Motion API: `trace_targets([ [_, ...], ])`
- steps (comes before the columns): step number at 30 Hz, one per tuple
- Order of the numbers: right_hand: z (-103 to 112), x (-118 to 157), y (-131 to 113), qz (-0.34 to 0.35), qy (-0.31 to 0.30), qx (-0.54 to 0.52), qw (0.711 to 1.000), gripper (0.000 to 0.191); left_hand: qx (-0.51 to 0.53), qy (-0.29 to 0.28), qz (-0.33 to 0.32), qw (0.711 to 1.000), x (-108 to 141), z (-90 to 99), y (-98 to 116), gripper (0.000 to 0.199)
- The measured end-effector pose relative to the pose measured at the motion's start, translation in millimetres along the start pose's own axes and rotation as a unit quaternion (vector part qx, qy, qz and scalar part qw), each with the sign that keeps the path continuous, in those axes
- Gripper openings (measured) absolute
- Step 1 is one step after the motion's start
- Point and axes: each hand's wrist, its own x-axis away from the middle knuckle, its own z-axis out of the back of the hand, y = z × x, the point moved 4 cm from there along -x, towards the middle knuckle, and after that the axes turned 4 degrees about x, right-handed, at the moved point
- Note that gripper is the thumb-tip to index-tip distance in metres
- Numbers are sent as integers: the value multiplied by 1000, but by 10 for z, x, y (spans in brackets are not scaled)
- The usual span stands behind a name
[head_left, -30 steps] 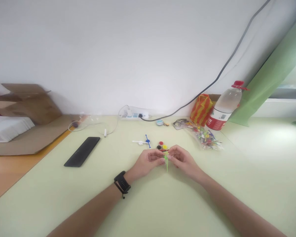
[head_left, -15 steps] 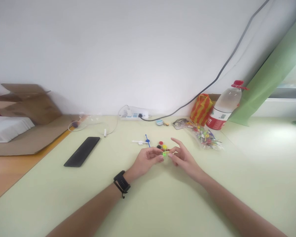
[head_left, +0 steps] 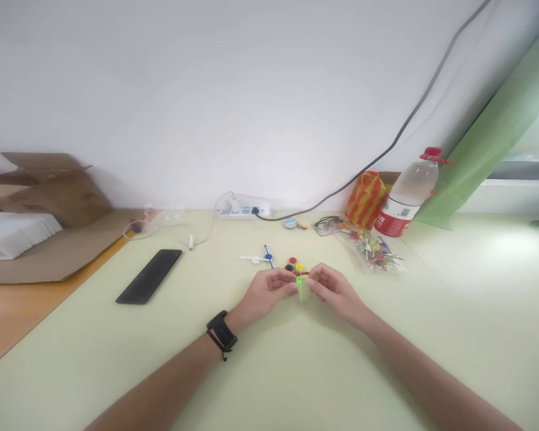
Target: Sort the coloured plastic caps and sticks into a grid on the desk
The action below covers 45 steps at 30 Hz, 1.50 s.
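My left hand (head_left: 269, 291), with a black watch on its wrist, pinches a small bright green plastic arrow pointer (head_left: 300, 292) between thumb and fingertips. The pointer's long tip now hangs downward. From the other side my right hand (head_left: 335, 290) is closed, thumb against fingers, at the same piece; exactly which part it grips is too small to see. Just behind the fingers lie a red disc (head_left: 293, 260), a black disc (head_left: 289, 267) and a yellow piece (head_left: 299, 267). Left of these rest a blue arrow pointer (head_left: 268, 257) and a white arrow pointer (head_left: 255, 259).
A clear bag of coloured pointers (head_left: 377, 251) lies right, before a large water bottle (head_left: 406, 197) and a striped bag (head_left: 366, 200). A black phone (head_left: 149, 276) is left. Against the wall sit a power strip (head_left: 245, 209) and a small round tin (head_left: 290, 223).
The green pointer's tip has swung from pointing up to pointing down. My right index finger, raised before, has folded in to the thumb. My left hand has stayed in place.
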Motion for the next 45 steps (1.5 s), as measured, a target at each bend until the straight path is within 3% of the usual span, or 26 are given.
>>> trace_targets([
  [10, -34, 9, 75, 14, -5, 63, 998, 37, 4, -6, 9, 1000, 23, -50, 42, 35],
  [16, -18, 61, 49, 64, 20, 139, 988, 36, -2, -4, 14, 1000, 29, -39, 62, 36],
  [19, -27, 84, 21, 80, 29, 148, 985, 49, -11, 5, 17, 1000, 30, -35, 82, 36],
  [24, -41, 103, -14, 106, 55, 121, 985, 86, -11, 10, 15, 1000, 25, -29, 96, 37],
  [27, -57, 121, 12, 130, 46, 145, 980, 90, -4, 16, 19, 1000, 12, 1, 77, 37],
  [30, -61, 147, 23, 173, 33, 207, 962, 83, 7, 23, 35, 999, -5, 49, 37, 36],
  [34, -61, 149, -24, 206, -14, 350, 914, 25, 23, 29, 56, 998, -22, 97, -9, 34],
  [36, -45, 129, -40, 192, -33, 395, 898, 46, 27, 34, 59, 997, -26, 107, -16, 34],
  [40, -2, 87, -25, 153, -9, 404, 902, 47, 30, 34, 60, 997, -28, 101, -15, 34],
  [45, -18, 78, 47, 110, 9, 344, 932, 20, 29, 20, 63, 997, -20, 86, -13, 35],
])
